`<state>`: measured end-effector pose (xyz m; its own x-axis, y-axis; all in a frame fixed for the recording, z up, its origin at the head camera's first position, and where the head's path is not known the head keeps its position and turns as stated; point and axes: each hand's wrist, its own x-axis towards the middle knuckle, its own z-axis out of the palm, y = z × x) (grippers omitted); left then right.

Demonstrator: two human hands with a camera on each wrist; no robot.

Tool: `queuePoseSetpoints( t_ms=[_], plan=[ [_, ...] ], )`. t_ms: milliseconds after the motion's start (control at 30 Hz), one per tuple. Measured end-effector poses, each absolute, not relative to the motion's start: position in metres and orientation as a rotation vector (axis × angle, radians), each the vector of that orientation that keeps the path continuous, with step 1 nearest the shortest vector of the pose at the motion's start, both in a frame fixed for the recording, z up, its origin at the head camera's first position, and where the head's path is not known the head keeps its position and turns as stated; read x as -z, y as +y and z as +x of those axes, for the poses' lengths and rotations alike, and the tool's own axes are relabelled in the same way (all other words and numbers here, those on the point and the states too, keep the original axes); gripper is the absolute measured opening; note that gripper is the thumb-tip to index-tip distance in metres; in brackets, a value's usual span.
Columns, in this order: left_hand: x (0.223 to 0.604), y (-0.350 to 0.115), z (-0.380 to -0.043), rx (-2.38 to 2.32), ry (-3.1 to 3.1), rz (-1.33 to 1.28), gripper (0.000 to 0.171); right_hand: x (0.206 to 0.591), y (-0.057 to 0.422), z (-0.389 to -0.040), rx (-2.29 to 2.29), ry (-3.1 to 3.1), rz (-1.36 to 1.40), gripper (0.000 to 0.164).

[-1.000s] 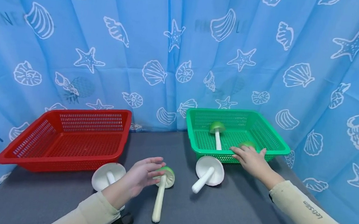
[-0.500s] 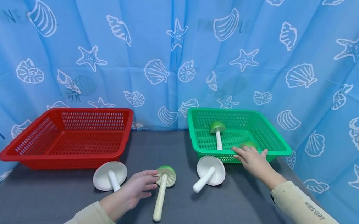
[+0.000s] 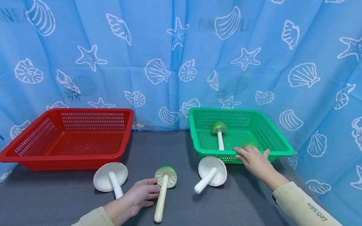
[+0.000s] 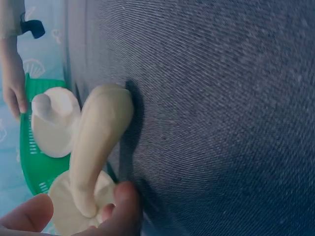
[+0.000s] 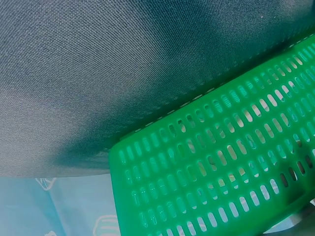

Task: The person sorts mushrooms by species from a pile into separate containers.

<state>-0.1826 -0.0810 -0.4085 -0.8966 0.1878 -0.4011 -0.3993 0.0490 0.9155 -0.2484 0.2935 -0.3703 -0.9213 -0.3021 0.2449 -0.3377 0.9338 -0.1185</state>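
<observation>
On the grey table lies a toy mushroom with a green cap (image 3: 168, 170) and a long cream stem (image 3: 160, 204). My left hand (image 3: 136, 199) is close beside it on the left, fingers extended and parted. In the left wrist view, thumb and fingers (image 4: 127, 201) lie either side of the mushroom's pleated cap underside (image 4: 61, 204), overlapping it. My right hand (image 3: 255, 164) rests over the front rim of the green basket (image 3: 208, 152), fingers relaxed. Just behind those fingers a green mushroom cap (image 3: 251, 145) shows inside the basket. Another green-capped mushroom (image 3: 220, 126) lies further left in it.
A red basket (image 3: 66, 164) stands at the left. One toy mushroom with a white underside (image 3: 101, 179) lies before it, partly behind my left hand. Another white mushroom (image 3: 219, 173) lies against the green basket's front. Behind hangs a blue seashell curtain (image 3: 155, 107).
My left hand has lowered towards the green-capped mushroom on the table and no longer covers part of its cap. The right hand has stayed on the green basket's rim.
</observation>
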Motion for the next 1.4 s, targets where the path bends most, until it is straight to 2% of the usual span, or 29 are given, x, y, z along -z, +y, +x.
queuePoseSetpoints(
  t_ms=[367, 767, 967, 1400],
  plan=[
    [0.414, -0.075, -0.183, -1.823, 1.952, -0.215, 0.054, 0.371, 0.293, -0.25, -0.224, -2.884, 0.465, 0.036],
    [0.407, -0.065, -0.184, -1.97, 1.769, -0.188, 0.051, 0.37, 0.293, -0.25, -0.23, -2.865, 0.476, 0.036],
    [0.392, -0.059, -0.186, -2.033, 1.747, -0.094, 0.051, 0.371, 0.294, -0.251, -0.224, -2.851, 0.484, 0.035],
    [0.355, -0.031, -0.21, -2.105, 1.752, -0.105, 0.046, 0.373, 0.294, -0.251, -0.229, -2.845, 0.486, 0.035]
  ],
)
